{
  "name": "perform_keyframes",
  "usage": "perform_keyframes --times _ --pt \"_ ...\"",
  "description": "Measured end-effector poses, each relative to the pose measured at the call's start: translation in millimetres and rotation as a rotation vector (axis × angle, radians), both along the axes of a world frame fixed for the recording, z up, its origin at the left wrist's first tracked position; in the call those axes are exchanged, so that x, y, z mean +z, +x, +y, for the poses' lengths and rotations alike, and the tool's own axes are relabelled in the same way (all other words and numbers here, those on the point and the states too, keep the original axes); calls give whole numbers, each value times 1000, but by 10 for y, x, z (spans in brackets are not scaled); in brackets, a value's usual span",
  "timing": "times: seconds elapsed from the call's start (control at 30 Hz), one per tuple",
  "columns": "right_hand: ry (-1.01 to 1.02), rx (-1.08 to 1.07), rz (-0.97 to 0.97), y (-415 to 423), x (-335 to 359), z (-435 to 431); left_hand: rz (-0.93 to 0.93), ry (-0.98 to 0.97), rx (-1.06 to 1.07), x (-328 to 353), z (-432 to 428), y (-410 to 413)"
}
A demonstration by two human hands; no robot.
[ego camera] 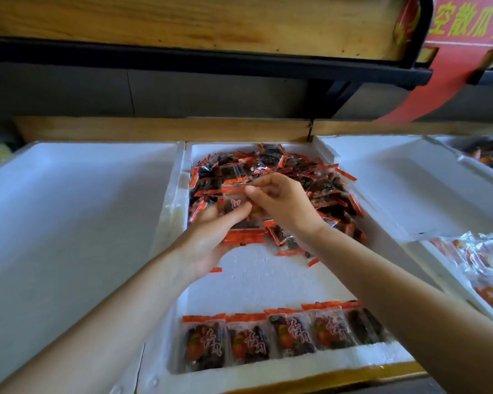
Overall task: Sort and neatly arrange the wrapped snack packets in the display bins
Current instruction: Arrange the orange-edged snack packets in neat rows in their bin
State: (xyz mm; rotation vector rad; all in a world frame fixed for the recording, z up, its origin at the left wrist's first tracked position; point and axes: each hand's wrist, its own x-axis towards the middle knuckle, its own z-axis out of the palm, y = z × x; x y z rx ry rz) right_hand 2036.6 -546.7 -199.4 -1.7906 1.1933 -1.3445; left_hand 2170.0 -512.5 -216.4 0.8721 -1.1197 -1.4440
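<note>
An open white foam bin (180, 211) holds a loose heap of clear snack packets with orange-red ends (302, 172) at its far end. Several packets stand in a neat row (282, 334) along its near wall. My left hand (211, 237) grips a small stack of packets (244, 233) over the middle of the bin, thumb across the top. My right hand (282, 203) pinches the top edge of a packet (235, 187) at that stack, above the heap.
Closed white foam lids lie on the left (69, 223) and right (410, 180). A bin of orange-filled packets (484, 265) sits at the far right. A wooden shelf (182, 21) and a red banner (450, 75) hang overhead. The bin's bare foam floor (262, 277) shows mid-bin.
</note>
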Motion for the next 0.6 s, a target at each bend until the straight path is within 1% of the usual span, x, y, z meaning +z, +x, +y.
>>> perform_keyframes --times 0.07,0.1,0.17,0.2,0.27,0.3,0.33,0.4,0.5,0.6 --pt "-32 18 69 -111 16 -50 -39 -9 78 -29 -32 73" --pt "-55 -5 155 -195 17 -74 -42 -7 105 -40 -45 106" --pt "-75 -85 407 -400 -31 -134 -24 2 141 -64 -83 162" --pt "-56 -109 558 -509 -80 -167 -15 6 156 -75 -108 183" --pt "41 -93 847 -669 -210 -197 -20 13 171 -98 -152 206" --pt "98 -74 952 -712 -283 -208 -25 15 173 -112 -173 212" --pt "125 -62 1018 -725 -349 -214 -26 15 171 -125 -189 213" --pt "108 -84 1078 -710 -448 -243 -43 20 163 -145 -200 207" --pt "50 -148 1108 -665 -498 -280 -77 34 155 -159 -188 192" --pt "-60 -197 1153 -658 -498 -257 -109 65 166 -192 -215 194"
